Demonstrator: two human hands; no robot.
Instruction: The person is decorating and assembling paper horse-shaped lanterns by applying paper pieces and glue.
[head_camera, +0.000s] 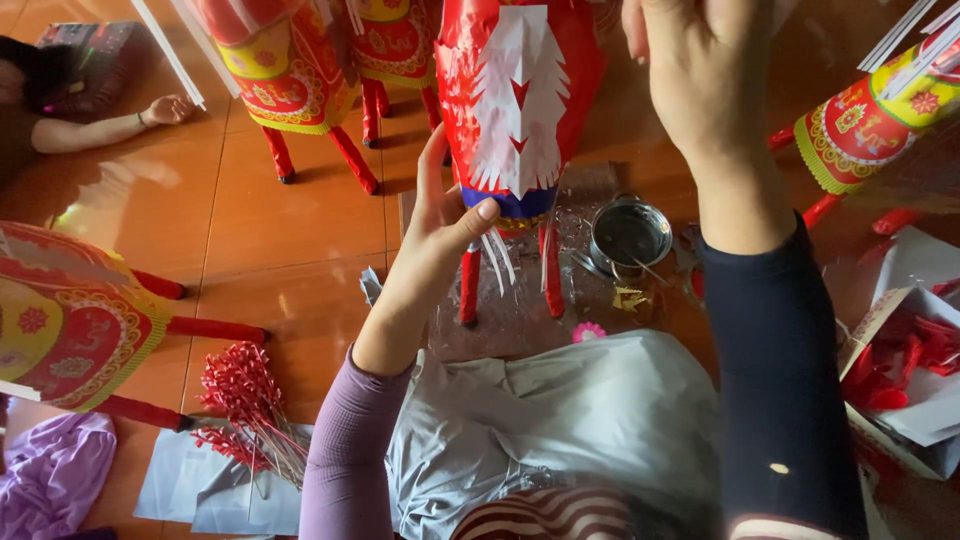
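Orange tiled floor (260, 250). Left hand (440, 235) pinched upright red paper figure (515, 100) at lower edge; right hand (700, 80) above-right, closure not discernible.

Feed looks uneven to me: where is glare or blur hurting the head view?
Head view: window glare streaks the floor at left; right hand is close and soft-edged; left hand and the red paper figure are sharp; the metal bowl stays readable.
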